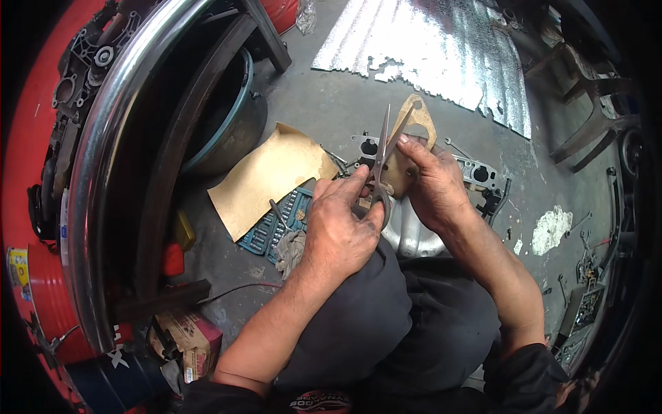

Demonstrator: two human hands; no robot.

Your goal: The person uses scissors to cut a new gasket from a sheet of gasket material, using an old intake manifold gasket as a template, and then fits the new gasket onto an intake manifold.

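Observation:
My left hand (341,224) is closed around the handles of a pair of metal scissors (380,155), whose blades are spread and point away from me. One blade lies against a tan sheet gasket (424,117), which has a small hole at its tip and a larger opening below. My right hand (440,181) pinches the gasket with the thumb on top, close to the blade. Below the hands sits a silvery rounded metal part (414,231), partly hidden by them. A metal flange with round holes (476,171) shows behind my right hand.
A tan sheet (265,176) partly covers a teal socket set case (258,234) on the left, beside a grey rag (291,252). Behind stand a large tub (241,124) and a silvery corrugated sheet (427,48). A plastic chair (593,110) and scattered tools (586,297) lie right.

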